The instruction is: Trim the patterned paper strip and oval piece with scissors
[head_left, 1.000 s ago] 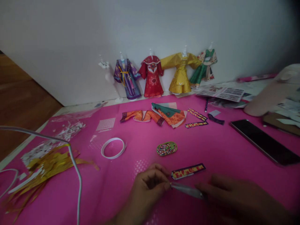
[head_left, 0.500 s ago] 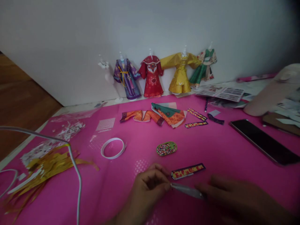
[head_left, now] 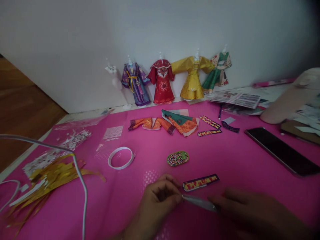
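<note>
In the lower middle, my left hand (head_left: 161, 201) is closed in a pinch; what sits between its fingertips is too small to make out. From the right, my right hand (head_left: 246, 208) grips silvery tweezers (head_left: 200, 202), whose tip meets the left fingertips. Just beyond them lies a patterned strip (head_left: 200, 182) in yellow and red with a dark border. Farther up is a small oval dish (head_left: 177, 158) full of multicoloured beads. An orange and green doll garment (head_left: 180, 121) is spread out behind it, beside two more patterned strips (head_left: 210, 122).
Several small dressed doll forms (head_left: 163, 81) stand along the wall. A roll of white tape (head_left: 121, 158), golden scraps (head_left: 53, 176) and a cable (head_left: 79, 176) are on the left. To the right lie a phone (head_left: 282, 151) and papers (head_left: 236, 99) on the pink mat (head_left: 140, 143).
Almost nothing differs. Both hands and the tweezers hold nearly the same position, and the view has shifted very slightly.
</note>
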### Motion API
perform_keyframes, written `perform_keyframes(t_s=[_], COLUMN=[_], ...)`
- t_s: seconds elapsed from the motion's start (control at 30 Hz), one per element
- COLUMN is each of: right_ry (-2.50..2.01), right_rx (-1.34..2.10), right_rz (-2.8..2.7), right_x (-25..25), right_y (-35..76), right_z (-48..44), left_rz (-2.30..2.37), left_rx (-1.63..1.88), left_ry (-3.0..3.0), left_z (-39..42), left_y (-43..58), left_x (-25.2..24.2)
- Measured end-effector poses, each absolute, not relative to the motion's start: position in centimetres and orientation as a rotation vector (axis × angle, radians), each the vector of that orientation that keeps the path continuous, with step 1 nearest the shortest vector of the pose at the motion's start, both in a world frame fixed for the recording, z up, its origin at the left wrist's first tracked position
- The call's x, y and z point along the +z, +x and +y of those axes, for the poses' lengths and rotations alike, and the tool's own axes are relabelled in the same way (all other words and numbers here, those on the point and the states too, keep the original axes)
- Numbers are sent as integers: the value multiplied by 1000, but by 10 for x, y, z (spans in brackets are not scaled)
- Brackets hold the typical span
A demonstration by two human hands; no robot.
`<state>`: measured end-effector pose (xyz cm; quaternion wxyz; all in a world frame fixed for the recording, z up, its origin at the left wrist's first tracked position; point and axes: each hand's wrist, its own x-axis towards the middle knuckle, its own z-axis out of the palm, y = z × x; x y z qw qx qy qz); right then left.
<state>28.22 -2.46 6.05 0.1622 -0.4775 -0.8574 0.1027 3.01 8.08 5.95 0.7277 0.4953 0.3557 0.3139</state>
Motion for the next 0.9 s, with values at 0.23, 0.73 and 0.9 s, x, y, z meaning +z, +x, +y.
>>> perform_keyframes(t_s=[0.23, 0.73, 0.9], right_ry=[-1415, -1454, -1373], right_rx=[486, 771, 773], right_rz=[-2358, -2272, -2220], right_x=[59, 68, 71], right_y=[280, 276, 275], right_z=[-25, -23, -20], left_rz=[777, 771, 779], left_rx=[695, 715, 712], left_ry=[1079, 1062, 1062], left_z=[81, 81, 80], left_y=[31, 32, 31], left_x=[60, 62, 62])
